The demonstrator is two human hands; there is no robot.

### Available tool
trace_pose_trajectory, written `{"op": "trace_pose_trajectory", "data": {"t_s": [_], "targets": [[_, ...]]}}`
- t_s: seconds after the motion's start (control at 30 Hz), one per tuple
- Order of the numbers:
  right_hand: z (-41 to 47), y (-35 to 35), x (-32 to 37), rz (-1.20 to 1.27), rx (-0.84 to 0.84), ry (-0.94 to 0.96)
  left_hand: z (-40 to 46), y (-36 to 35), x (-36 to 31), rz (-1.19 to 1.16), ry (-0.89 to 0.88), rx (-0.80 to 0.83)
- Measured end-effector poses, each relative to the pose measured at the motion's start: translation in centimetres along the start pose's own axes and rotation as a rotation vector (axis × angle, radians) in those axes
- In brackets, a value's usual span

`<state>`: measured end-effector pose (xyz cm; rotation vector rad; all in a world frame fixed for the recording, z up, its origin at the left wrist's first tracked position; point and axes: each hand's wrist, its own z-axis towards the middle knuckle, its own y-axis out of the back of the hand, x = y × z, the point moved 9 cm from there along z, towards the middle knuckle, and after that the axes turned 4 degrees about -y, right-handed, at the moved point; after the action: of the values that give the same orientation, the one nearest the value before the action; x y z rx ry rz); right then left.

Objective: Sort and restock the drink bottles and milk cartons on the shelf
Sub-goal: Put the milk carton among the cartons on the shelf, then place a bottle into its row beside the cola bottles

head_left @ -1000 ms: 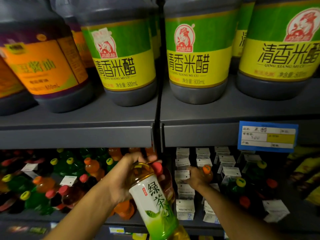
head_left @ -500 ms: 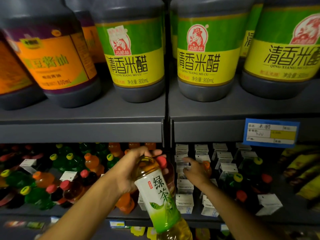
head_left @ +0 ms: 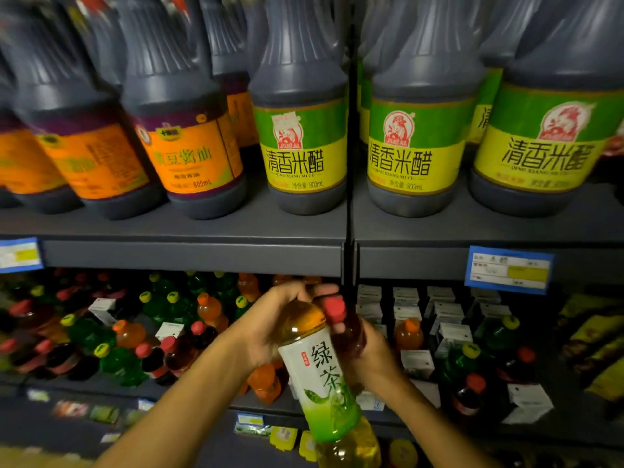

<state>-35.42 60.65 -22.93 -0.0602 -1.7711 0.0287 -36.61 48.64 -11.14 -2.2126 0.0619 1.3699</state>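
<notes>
My left hand [head_left: 266, 329] grips the top of a green tea bottle [head_left: 320, 376] with a white and green label, tilted in front of the lower shelf [head_left: 189, 396]. Right behind it is a dark bottle with a red cap [head_left: 344, 329]; my right hand [head_left: 378, 359] is curled around its body. An orange-capped bottle [head_left: 408, 332] stands among small white milk cartons [head_left: 417, 363] on the right half of that shelf. Mixed green, orange and dark red drink bottles [head_left: 128, 339] crowd the left half, with a few cartons between them.
The upper shelf [head_left: 189, 256] carries large dark vinegar bottles [head_left: 302, 157] with green-yellow labels and soy sauce bottles [head_left: 192, 160] with orange labels. A blue price tag [head_left: 508, 270] hangs on its edge. Yellow packets [head_left: 594, 336] lie at the far right.
My right hand left the orange-capped bottle among the cartons and moved left onto the red-capped bottle beside the tea bottle. The view has shifted, showing more of the upper shelf.
</notes>
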Motion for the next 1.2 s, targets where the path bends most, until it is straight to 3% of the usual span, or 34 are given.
{"op": "trace_pose_trajectory", "data": {"t_s": [0.13, 0.23, 0.43, 0.73, 1.2], "targets": [[-2.0, 1.3, -0.3, -0.064, -0.08, -0.046, -2.7, 1.4, -2.1, 0.135, -0.133, -0.025], [-3.7, -0.1, 1.1, 0.004, 0.019, -0.058, -4.3, 4.2, -3.7, 0.205, -0.248, -0.132], [-5.1, -6.7, 3.1, 0.023, 0.189, -0.048, -8.2, 8.7, -5.7, 0.319, -0.437, -0.193], [-2.7, -21.1, 3.6, -0.022, 0.199, -0.044, -18.1, 23.9, -8.4, 0.464, -0.581, -0.669], [-1.0, -46.7, 3.0, -0.162, 0.353, -0.044, -33.4, 47.3, -12.5, 0.541, -0.672, -0.922]]}}
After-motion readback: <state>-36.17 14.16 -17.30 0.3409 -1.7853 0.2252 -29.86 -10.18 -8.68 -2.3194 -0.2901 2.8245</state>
